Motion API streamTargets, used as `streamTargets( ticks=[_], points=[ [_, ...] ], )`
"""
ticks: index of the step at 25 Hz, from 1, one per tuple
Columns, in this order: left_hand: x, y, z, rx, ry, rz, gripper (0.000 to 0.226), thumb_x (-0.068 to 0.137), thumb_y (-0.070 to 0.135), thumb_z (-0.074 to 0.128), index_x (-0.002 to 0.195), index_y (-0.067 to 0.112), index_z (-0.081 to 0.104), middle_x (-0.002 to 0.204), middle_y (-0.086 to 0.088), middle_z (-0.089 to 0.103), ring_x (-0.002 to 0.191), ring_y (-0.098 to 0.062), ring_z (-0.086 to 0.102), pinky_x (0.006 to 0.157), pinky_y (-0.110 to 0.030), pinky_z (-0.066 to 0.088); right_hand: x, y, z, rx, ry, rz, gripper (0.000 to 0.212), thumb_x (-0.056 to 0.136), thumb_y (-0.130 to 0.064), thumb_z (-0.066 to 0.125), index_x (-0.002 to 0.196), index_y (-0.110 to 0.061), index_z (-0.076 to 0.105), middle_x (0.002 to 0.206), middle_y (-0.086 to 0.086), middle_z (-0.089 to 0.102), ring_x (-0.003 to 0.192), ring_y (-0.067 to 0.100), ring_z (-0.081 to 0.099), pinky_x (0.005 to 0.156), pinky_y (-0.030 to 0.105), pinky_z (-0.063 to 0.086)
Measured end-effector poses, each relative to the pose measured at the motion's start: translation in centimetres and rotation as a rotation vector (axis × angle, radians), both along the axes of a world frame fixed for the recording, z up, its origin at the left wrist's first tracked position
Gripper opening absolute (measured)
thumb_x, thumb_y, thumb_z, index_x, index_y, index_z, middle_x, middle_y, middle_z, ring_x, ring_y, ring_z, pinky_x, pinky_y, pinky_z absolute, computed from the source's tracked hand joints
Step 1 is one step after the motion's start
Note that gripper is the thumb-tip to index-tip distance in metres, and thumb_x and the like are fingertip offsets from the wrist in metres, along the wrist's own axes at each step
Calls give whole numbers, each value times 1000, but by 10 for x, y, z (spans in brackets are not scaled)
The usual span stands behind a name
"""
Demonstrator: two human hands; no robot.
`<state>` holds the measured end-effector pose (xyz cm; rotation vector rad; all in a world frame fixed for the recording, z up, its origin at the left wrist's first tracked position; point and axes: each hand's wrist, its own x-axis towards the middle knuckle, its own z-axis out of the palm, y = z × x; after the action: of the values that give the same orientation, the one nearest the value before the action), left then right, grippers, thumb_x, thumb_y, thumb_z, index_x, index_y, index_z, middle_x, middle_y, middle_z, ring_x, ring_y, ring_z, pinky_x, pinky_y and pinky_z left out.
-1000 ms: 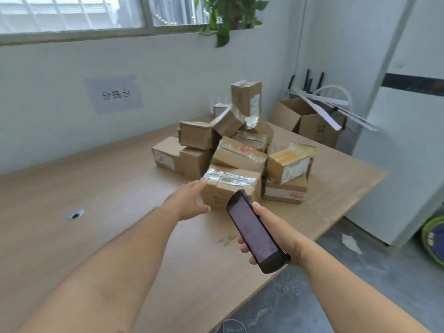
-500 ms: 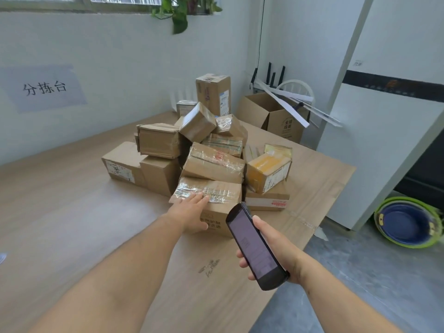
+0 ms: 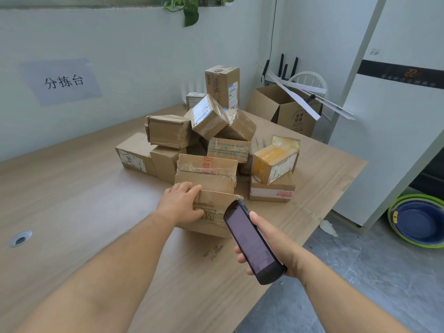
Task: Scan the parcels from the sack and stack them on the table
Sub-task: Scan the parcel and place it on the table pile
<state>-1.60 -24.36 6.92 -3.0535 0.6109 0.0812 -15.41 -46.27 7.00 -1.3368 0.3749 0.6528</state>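
A pile of several brown cardboard parcels [image 3: 209, 145] lies on the wooden table [image 3: 72, 200]. My left hand [image 3: 180, 203] grips the left end of the nearest parcel [image 3: 216, 207], fingers over its top edge and thumb on the taped front face. Just right of that parcel, my right hand [image 3: 271, 239] holds a black handheld scanner [image 3: 252, 243] with its dark screen facing up and its top end near the parcel's right corner. No sack is in view.
A yellow-taped parcel [image 3: 274, 162] sits on a flat box at the pile's right. An open carton [image 3: 288, 114] with white strips stands at the far corner. A tall white unit [image 3: 384, 140] and stacked basins [image 3: 418, 222] are right of the table. A cable hole [image 3: 20, 238] lies at the left.
My left hand has gone from touching the nearest parcel's top to gripping its left end, and the parcel has turned so another face shows. The scanner has barely moved; my view has come closer.
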Motion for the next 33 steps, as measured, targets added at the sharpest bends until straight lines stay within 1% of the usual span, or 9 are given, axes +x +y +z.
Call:
streamTargets(
  ticks=[7,9,13,18,20,22,24,29,33],
  points=[
    [-29,10,-4,-94,203,89,51,88,67,43,123,34,58,126,9,59,113,-14,54,91,-32,45,-8,2,2,-19,-15,33,79,88,-71,42,118,-2,64,93,15,69,78,24,67,65,38,56],
    [-34,15,-2,-80,173,89,45,93,54,44,132,32,51,134,5,53,120,-15,48,93,-33,44,-11,2,3,-26,-24,44,77,90,-70,40,118,-2,64,91,14,70,77,23,67,65,37,57],
    [-44,22,-4,89,358,151,76,88,46,56,152,30,18,158,2,19,139,-21,28,108,-39,36,-15,3,2,-38,-21,52,77,90,-69,40,119,-1,63,91,14,69,77,22,67,66,38,57],
    [-54,28,-6,170,440,369,77,83,65,55,143,23,30,121,4,59,90,-15,57,80,-32,48,-15,10,-3,-35,-12,71,74,91,-69,41,116,-3,64,91,14,69,75,23,67,67,39,57],
    [-59,37,-10,205,417,419,80,75,74,57,134,23,43,115,4,57,103,-16,56,81,-33,45,-16,14,-4,-39,-5,89,74,91,-70,41,116,-4,65,91,14,70,76,23,68,66,39,57],
    [-62,46,-17,203,349,391,87,71,76,59,138,24,41,139,-4,42,129,-22,40,95,-40,41,-16,19,-7,-36,-3,106,76,90,-71,42,117,-4,66,92,14,70,77,23,68,66,39,58],
    [-68,52,-23,126,407,383,90,71,70,65,141,21,37,154,-7,24,139,-25,27,105,-43,34,-16,23,-11,-39,-3,129,77,91,-71,41,117,-3,66,92,13,69,77,23,68,66,38,58],
    [-83,84,-23,-233,607,603,51,79,48,71,107,15,44,114,-5,51,95,-24,57,67,-39,55,-15,41,-20,-44,12,175,79,90,-71,42,118,-1,65,93,14,68,78,24,68,67,39,58],
    [-100,96,-29,-409,613,710,43,88,47,61,115,17,46,121,-7,51,101,-29,57,61,-40,59,-16,62,-29,-49,22,236,77,90,-72,42,114,-3,66,91,13,67,78,24,68,67,40,58]
  ],
)
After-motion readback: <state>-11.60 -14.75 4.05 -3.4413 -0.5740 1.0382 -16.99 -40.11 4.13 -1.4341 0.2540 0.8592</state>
